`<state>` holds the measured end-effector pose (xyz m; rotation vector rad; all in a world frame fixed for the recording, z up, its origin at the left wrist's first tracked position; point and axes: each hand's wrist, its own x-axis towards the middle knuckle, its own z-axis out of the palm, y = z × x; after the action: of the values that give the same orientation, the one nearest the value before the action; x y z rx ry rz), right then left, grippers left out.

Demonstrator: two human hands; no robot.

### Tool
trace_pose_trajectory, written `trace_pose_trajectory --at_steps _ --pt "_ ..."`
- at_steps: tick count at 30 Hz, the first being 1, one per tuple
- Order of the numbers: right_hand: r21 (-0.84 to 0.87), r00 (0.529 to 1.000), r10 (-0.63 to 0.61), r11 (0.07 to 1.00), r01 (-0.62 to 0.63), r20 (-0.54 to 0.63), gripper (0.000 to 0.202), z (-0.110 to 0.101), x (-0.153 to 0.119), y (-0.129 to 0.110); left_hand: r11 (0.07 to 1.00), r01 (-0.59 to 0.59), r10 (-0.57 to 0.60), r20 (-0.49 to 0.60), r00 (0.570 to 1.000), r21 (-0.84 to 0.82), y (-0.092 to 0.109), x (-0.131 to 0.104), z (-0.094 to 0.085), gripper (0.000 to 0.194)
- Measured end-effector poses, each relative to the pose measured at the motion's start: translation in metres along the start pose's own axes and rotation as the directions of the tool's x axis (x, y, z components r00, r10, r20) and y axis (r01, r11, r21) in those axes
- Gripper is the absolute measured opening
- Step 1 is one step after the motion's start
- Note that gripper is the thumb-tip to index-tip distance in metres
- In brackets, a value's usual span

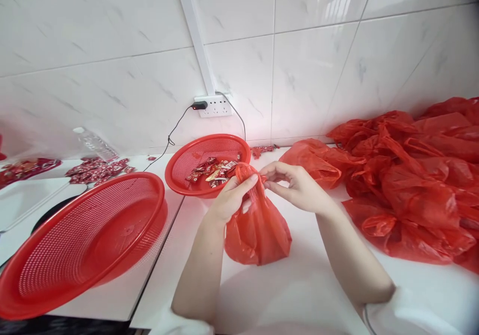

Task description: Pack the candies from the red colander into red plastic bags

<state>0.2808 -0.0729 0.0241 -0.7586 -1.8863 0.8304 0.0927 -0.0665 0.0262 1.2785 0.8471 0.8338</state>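
Observation:
A filled red plastic bag [258, 232] stands on the white table in front of me, its neck gathered at the top. My left hand [234, 195] is closed around the neck, with the thumb pressed on it. On the right side of the neck, my right hand [294, 185] pinches a bit of the red plastic between thumb and fingers. What the bag contains is hidden by the plastic. Just behind my left hand is a small red basket [183, 163] with wrapped packets [215, 172] in it.
A large red basket [93, 235] stands at the left. Red bags [415, 175] are heaped at the right, with another bag [318, 160] beside them. Red patterned packets [97, 170] and a clear bottle [96, 144] lie back left. A cable runs from the wall socket [219, 106].

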Motion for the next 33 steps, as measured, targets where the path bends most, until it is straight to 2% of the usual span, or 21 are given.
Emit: trace_pose_trajectory --at_steps 4,7,10,11,13,14,16,17,19,22,24,25,28,29,31,33 --pt "0.014 0.991 0.059 0.998 -0.058 -0.117 0.006 -0.001 0.002 0.008 0.971 0.124 -0.124 0.011 0.992 -0.205 0.002 0.005 -0.005 0.034" --pt "0.054 0.968 0.087 0.996 -0.077 -0.235 0.006 -0.002 0.003 0.014 0.945 0.13 -0.112 0.078 0.991 -0.3 0.004 0.009 -0.014 0.04" --pt "0.02 0.951 0.016 1.0 -0.01 -0.309 0.005 -0.005 0.001 0.012 0.944 0.123 -0.104 0.078 0.992 -0.306 0.002 0.014 -0.021 0.042" --pt "-0.014 0.962 -0.023 1.0 0.02 -0.273 0.004 -0.005 0.0 0.009 0.939 0.113 -0.098 0.062 0.993 -0.325 0.001 0.015 -0.022 0.041" --pt "-0.065 0.995 -0.061 0.996 0.056 -0.075 0.005 -0.007 -0.003 0.002 0.918 0.092 -0.086 0.034 0.996 -0.387 0.0 0.017 -0.024 0.036" --pt "-0.071 0.997 -0.053 0.996 0.057 0.053 0.009 -0.008 -0.005 -0.001 0.906 0.085 -0.079 0.03 0.996 -0.415 0.0 0.016 -0.025 0.033" --pt "-0.057 0.967 -0.022 0.998 0.037 0.254 0.014 -0.01 -0.007 -0.007 0.902 0.088 -0.067 0.064 0.996 -0.424 0.002 0.013 -0.024 0.029" --pt "-0.048 0.95 -0.014 0.998 0.031 0.313 0.014 -0.011 -0.008 -0.009 0.918 0.092 -0.06 0.096 0.994 -0.387 0.004 0.01 -0.024 0.031" --pt "-0.037 0.938 -0.013 0.999 0.028 0.346 0.01 -0.013 -0.008 -0.01 0.971 0.075 -0.046 0.131 0.99 -0.228 0.008 0.003 -0.021 0.036" --pt "-0.047 0.975 0.011 0.999 0.0 0.222 0.014 -0.013 -0.007 -0.006 0.992 0.007 -0.019 0.101 0.995 0.126 0.012 -0.009 -0.013 0.034" --pt "-0.066 0.99 0.023 0.998 -0.014 0.14 0.03 -0.01 -0.006 -0.003 0.942 -0.09 0.054 0.117 0.992 0.323 0.013 -0.016 -0.006 0.03" --pt "-0.072 0.989 0.022 0.997 -0.012 0.148 0.04 -0.009 -0.006 -0.002 0.906 -0.144 0.09 0.15 0.985 0.398 0.014 -0.019 -0.003 0.028" --pt "-0.057 0.961 0.025 0.998 -0.009 0.276 0.059 -0.005 -0.006 0.0 0.788 -0.277 0.188 0.213 0.959 0.551 0.014 -0.025 0.001 0.024" --pt "-0.051 0.95 0.032 0.999 -0.017 0.311 0.06 -0.005 -0.006 0.001 0.753 -0.293 0.224 0.189 0.956 0.59 0.014 -0.025 0.001 0.023" --pt "-0.065 0.941 0.056 0.997 -0.036 0.335 0.059 -0.006 -0.007 0.001 0.703 -0.306 0.343 0.071 0.937 0.641 0.015 -0.025 -0.002 0.022" --pt "-0.096 0.94 0.084 0.994 -0.055 0.332 0.06 -0.009 -0.009 0.001 0.706 -0.331 0.466 -0.059 0.883 0.626 0.015 -0.023 -0.006 0.024"
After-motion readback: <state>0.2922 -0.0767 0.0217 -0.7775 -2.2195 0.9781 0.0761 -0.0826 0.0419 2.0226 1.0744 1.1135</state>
